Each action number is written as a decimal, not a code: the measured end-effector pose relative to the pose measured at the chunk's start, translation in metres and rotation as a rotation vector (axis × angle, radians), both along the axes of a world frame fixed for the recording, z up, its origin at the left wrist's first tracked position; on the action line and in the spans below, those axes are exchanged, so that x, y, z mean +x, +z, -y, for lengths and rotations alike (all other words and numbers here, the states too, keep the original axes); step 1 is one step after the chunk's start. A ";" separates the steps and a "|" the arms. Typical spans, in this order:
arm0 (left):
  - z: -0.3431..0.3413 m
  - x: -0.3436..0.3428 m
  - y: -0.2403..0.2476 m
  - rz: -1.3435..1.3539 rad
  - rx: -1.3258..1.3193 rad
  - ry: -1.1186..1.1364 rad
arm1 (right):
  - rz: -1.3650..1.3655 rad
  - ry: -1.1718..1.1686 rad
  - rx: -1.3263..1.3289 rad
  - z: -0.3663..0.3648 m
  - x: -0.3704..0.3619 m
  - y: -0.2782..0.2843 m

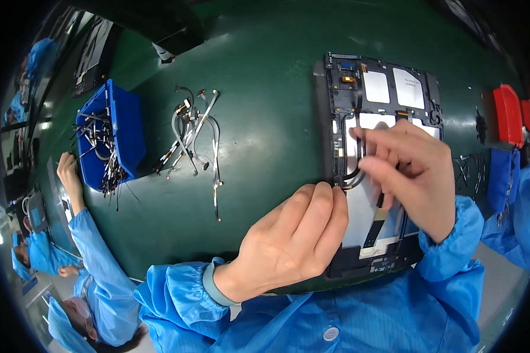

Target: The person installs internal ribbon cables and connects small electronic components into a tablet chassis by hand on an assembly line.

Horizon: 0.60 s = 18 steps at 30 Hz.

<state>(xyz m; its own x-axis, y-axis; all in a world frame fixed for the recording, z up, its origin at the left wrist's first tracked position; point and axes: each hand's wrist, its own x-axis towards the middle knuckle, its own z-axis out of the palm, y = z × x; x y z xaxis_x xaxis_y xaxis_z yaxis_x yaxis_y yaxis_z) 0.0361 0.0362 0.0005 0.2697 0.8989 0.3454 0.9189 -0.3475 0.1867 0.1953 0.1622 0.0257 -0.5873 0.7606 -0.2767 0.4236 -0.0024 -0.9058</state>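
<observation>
An opened tablet-like device [388, 132] with a black frame and silvery-white panels lies in front of me, to the right of centre. Along its left side runs a thin black cable [360, 160], which curves at its lower end. My right hand [415, 167] is over the panels, thumb and index finger closed on this cable. Bent fingers of my left hand [294, 238] press together at the device's left edge, where the cable's lower end reaches the fingertips; the tips are partly hidden. A dark flat ribbon cable [373, 232] lies below my right hand.
Several loose grey and black cables [188, 135] lie on the green table [265, 94]. Left of them stands a blue bin [129, 141] full of cables, near a co-worker's hand [68, 170]. Red bins [506, 115] and another blue bin [500, 176] stand at the far right.
</observation>
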 end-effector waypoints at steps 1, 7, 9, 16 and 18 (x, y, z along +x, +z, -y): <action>-0.001 -0.001 0.001 -0.011 0.000 -0.008 | -0.034 -0.018 -0.028 -0.004 0.001 -0.003; -0.001 0.008 0.006 -0.034 0.051 -0.015 | -0.063 -0.019 0.011 -0.009 0.003 -0.008; -0.002 0.016 0.004 0.025 0.113 -0.035 | -0.060 -0.035 0.006 -0.006 0.001 -0.009; -0.012 0.023 -0.009 0.013 0.077 -0.013 | -0.070 -0.027 0.086 -0.008 0.001 -0.011; -0.012 0.023 -0.010 -0.001 0.079 -0.009 | -0.068 -0.060 0.010 -0.009 -0.002 -0.013</action>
